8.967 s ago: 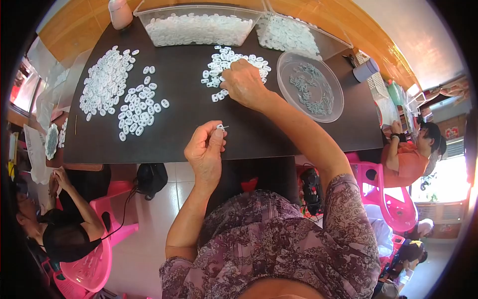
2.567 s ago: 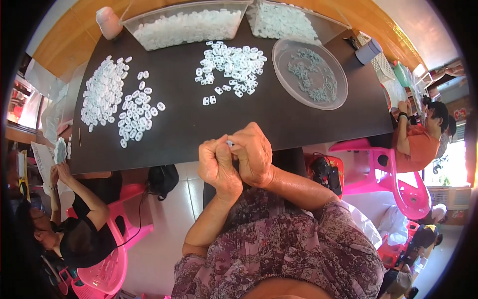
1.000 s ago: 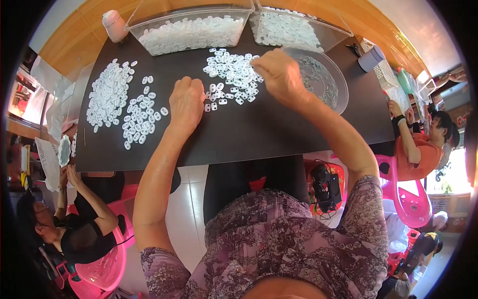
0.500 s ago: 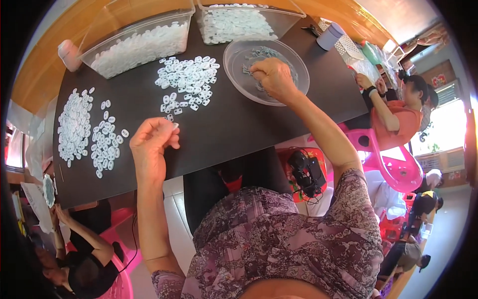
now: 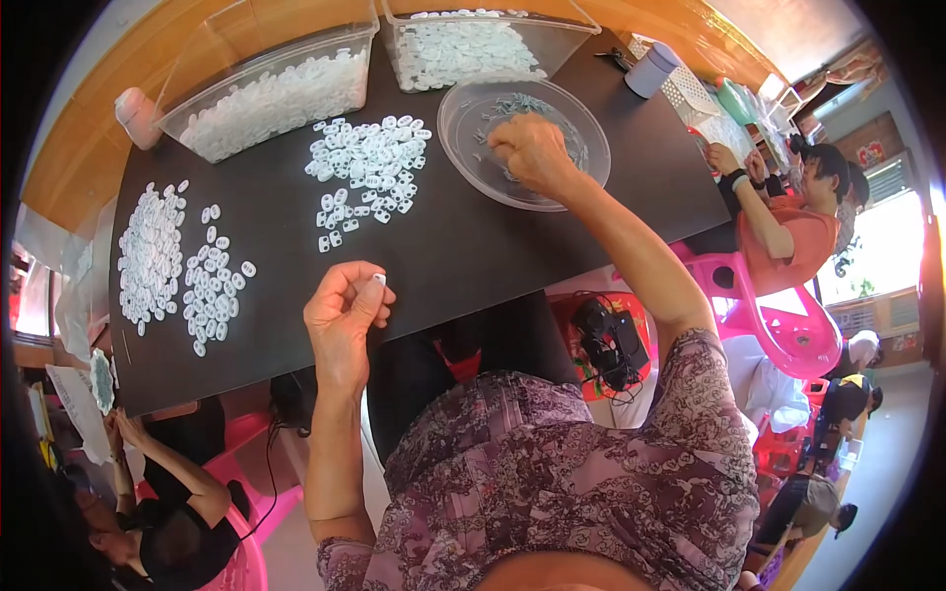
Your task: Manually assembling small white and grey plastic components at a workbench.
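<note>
My left hand (image 5: 347,303) is closed in a pinch above the table's near edge. Between its thumb and fingers shows a small white plastic piece (image 5: 379,280). My right hand (image 5: 532,150) reaches into a round clear plastic dish (image 5: 458,177), its fingertips down among small grey pieces (image 5: 527,102). Those fingers are drawn together, but whatever they hold is hidden. Between my hands and a little beyond lies a loose pile of white plastic pieces with holes (image 5: 370,158). Further left are two groups of white oval pieces (image 5: 150,251), the nearer-right one smaller (image 5: 212,286).
Two clear bins full of white pieces, one at the back left (image 5: 276,103) and one at the back middle (image 5: 473,49), line the far side. A lilac cup (image 5: 652,71) stands at the back right. A white bottle (image 5: 138,116) is left of the bins. Other people sit on both sides.
My left hand has moved right and nearer the table's front edge, holding the white piece. My right hand stays in the dish, shifted slightly left.
</note>
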Demonstrator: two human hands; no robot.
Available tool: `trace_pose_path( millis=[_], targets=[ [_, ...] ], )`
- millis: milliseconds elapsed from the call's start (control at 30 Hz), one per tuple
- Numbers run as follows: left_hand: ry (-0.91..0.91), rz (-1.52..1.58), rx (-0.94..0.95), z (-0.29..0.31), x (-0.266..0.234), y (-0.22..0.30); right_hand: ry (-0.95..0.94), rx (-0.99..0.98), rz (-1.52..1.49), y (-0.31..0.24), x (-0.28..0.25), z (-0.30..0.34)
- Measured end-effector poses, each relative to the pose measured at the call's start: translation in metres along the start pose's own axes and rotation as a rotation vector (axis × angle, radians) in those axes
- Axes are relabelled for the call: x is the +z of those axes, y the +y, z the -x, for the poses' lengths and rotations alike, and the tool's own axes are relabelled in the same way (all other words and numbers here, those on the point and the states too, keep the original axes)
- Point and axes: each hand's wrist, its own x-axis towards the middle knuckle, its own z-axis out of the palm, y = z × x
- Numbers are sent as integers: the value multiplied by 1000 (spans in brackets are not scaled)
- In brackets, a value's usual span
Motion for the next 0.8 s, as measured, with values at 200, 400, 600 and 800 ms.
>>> trace_pose_path(
  millis=[200, 400, 600, 800],
  targets=[
    [-6, 25, 8, 2, -3, -11, -40, -39, -52, -12, 7, -6],
    [-25, 53, 52, 2, -2, -14, -54, -106, 8, -12, 21, -12],
    [-26, 110, 52, 3, -5, -15, -139, 5, -111, -21, 7, -11],
    [-36, 124, 65, 3, -5, -16, -93, 105, -413, -19, -6, -4]
  ],
)
